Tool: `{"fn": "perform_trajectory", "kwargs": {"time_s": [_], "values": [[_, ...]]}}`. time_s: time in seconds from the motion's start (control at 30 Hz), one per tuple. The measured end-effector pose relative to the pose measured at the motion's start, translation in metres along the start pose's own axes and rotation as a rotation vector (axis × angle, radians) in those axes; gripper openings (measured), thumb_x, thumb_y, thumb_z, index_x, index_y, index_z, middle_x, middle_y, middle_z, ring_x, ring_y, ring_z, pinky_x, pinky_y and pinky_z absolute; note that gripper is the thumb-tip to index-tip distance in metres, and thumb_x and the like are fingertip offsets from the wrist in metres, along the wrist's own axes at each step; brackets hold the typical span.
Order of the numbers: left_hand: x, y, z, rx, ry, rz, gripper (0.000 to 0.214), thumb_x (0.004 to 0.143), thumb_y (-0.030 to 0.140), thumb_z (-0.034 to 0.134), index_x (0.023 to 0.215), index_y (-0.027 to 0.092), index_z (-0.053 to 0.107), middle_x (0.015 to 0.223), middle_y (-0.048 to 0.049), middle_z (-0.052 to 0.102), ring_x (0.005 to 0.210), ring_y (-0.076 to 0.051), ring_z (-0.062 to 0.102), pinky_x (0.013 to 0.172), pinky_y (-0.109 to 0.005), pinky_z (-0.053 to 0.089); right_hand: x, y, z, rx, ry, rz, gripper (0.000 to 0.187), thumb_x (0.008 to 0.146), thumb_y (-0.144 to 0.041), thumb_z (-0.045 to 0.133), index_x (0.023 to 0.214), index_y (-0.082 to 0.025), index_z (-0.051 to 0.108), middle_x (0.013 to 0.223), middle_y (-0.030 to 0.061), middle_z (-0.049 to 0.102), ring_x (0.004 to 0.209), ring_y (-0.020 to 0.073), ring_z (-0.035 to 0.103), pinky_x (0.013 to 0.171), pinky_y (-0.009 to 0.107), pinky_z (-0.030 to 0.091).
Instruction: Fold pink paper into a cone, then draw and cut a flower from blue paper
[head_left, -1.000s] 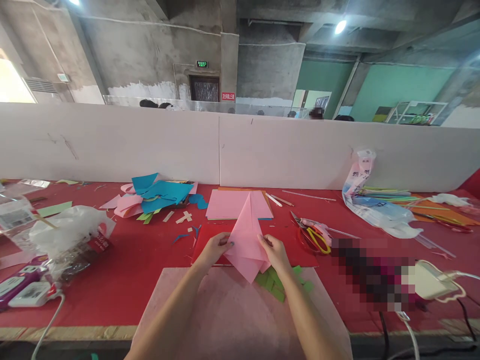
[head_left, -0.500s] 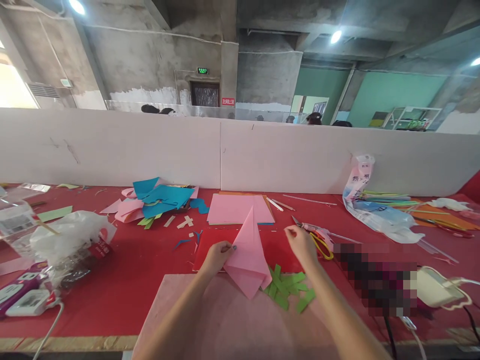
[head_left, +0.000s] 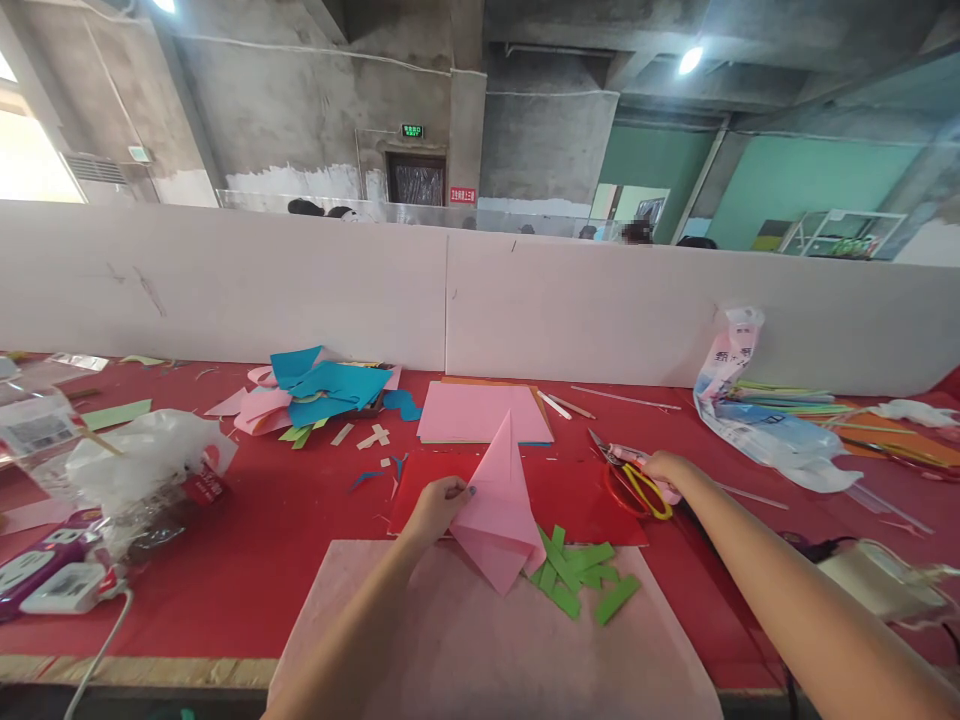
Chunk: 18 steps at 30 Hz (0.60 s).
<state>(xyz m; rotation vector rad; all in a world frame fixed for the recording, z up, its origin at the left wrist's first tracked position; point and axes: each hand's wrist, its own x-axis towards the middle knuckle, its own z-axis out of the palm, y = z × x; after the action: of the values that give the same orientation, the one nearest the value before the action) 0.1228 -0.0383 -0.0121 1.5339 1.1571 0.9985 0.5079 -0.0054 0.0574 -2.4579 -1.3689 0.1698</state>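
My left hand (head_left: 439,505) pinches the left edge of a folded pink paper (head_left: 496,510), a kite-like shape that lies on a red sheet (head_left: 577,495) and a pale pink mat (head_left: 487,640). My right hand (head_left: 667,470) reaches out to the right and rests on the scissors (head_left: 634,478), which have yellow and red handles; its fingers curl over the handles. Several green paper strips (head_left: 581,575) lie just right of the folded paper.
A stack of pink sheets (head_left: 480,412) lies behind the fold. Blue and pink paper scraps (head_left: 315,392) are at the back left. Plastic bags (head_left: 142,462) and a power strip (head_left: 45,580) sit at the left, a plastic bag (head_left: 757,425) with coloured paper at the right. A white partition (head_left: 450,290) bounds the table.
My right hand let go of the folded pink paper and moved right to the scissors. My left hand kept its hold on the paper. The green strips are now uncovered.
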Motion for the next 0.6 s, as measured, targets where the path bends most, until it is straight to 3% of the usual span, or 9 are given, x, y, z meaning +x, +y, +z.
{"fn": "perform_trajectory", "kwargs": {"time_s": [0.17, 0.47, 0.6], "values": [[-0.001, 0.002, -0.001, 0.023, 0.001, 0.000, 0.033, 0.070, 0.047, 0.054, 0.066, 0.014, 0.056, 0.059, 0.0004, 0.054, 0.054, -0.013, 0.046, 0.050, -0.021, 0.030, -0.002, 0.002, -0.005, -0.180, -0.136, 0.054, 0.016, 0.060, -0.025, 0.068, 0.073, -0.017, 0.068, 0.055, 0.0076, 0.063, 0.055, 0.0216, 0.062, 0.052, 0.030, 0.043], [-0.001, 0.001, 0.000, 0.009, 0.005, 0.005, 0.033, 0.070, 0.047, 0.055, 0.064, 0.014, 0.054, 0.057, 0.0013, 0.051, 0.054, -0.012, 0.045, 0.050, -0.020, 0.030, 0.014, 0.005, -0.007, -0.226, -0.111, 0.005, 0.023, 0.054, -0.005, 0.065, 0.076, -0.012, 0.069, 0.073, 0.0177, 0.067, 0.079, 0.0289, 0.065, 0.061, 0.030, 0.044], [-0.001, 0.001, 0.000, -0.003, 0.010, 0.013, 0.035, 0.069, 0.049, 0.055, 0.064, 0.014, 0.055, 0.057, 0.0008, 0.052, 0.054, -0.013, 0.046, 0.050, -0.020, 0.031, 0.016, 0.007, -0.008, -0.194, -0.032, -0.020, 0.027, 0.055, -0.004, 0.065, 0.081, -0.011, 0.068, 0.083, 0.0197, 0.066, 0.087, 0.0307, 0.063, 0.066, 0.032, 0.045]]}}
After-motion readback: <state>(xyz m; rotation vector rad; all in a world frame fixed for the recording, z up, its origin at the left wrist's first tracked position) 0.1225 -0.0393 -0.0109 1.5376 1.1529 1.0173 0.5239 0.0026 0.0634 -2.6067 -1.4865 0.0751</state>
